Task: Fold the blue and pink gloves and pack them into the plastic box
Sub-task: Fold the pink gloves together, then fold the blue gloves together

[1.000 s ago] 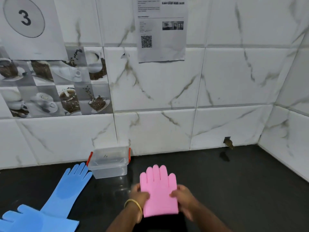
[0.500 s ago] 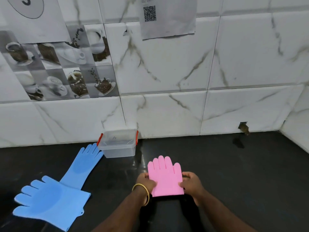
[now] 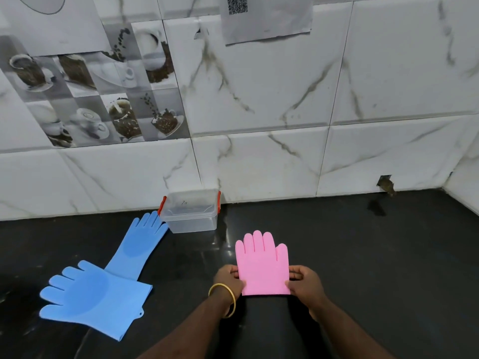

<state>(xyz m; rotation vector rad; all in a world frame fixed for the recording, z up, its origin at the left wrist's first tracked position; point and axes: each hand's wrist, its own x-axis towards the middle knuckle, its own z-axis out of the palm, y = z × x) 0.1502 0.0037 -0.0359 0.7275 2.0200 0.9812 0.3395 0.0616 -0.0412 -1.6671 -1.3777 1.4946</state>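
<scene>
The pink glove (image 3: pixel 263 265) is pinched at its near corners by both hands: the left hand (image 3: pixel 229 281), with a gold bangle (image 3: pixel 225 297) on its wrist, has thumb and fingers curled onto the left edge, and the right hand (image 3: pixel 304 282) is curled onto the right edge in the same way. The glove is held flat on the black counter (image 3: pixel 363 268), fingers pointing toward the wall; it looks folded, its cuff perhaps tucked under, though the layers cannot be made out.

Beyond it, against the wall, a clear plastic box (image 3: pixel 191 215) with red clasps is seen, a small scribble on its lid too faint to be read. Two blue gloves (image 3: pixel 103 288) are laid to the left, unfolded, one crossed over the other's cuff; the farther one's fingertips are touching or just beside the box.

On the marble tiles (image 3: pixel 272 99) a paper sheet (image 3: pixel 267 18) with a QR code is stuck; no words on it can be read. Coffee-cup picture tiles (image 3: pixel 103 99) are set at left.
</scene>
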